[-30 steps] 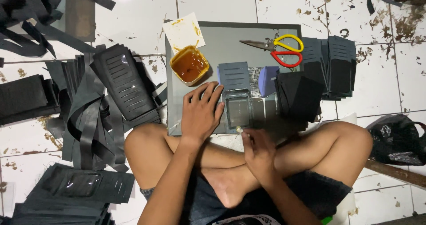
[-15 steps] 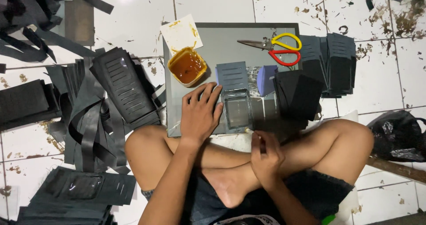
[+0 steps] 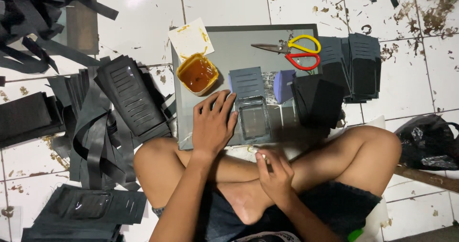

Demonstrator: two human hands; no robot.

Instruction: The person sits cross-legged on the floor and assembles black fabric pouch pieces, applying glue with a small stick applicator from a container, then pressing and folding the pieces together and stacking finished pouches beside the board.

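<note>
White floor tiles (image 3: 229, 3), stained and littered with scraps, lie under us as we sit cross-legged behind a grey board (image 3: 239, 46) that serves as our work surface. To the left sprawls a heap of black straps and slotted panels (image 3: 129, 98); to the right stands a stack of dark card-slot pieces (image 3: 356, 65), with a black folded piece (image 3: 318, 101) just before it. On the surface lie yellow-and-red scissors (image 3: 299, 53), an orange tub of brown glue (image 3: 197, 74) and a smeared paper square (image 3: 191, 37).

Our left hand (image 3: 213, 125) rests flat, fingers spread, on the surface, its fingertips touching the left edge of the wallet panel with a clear window (image 3: 252, 108). That panel lies with its long axis running away from us, just right of the left hand. Our right hand (image 3: 275, 172) sits nearer our body, over the crossed legs, fingers loosely curled; we cannot tell whether it pinches anything. The left hand is clearly nearer the panel.
</note>
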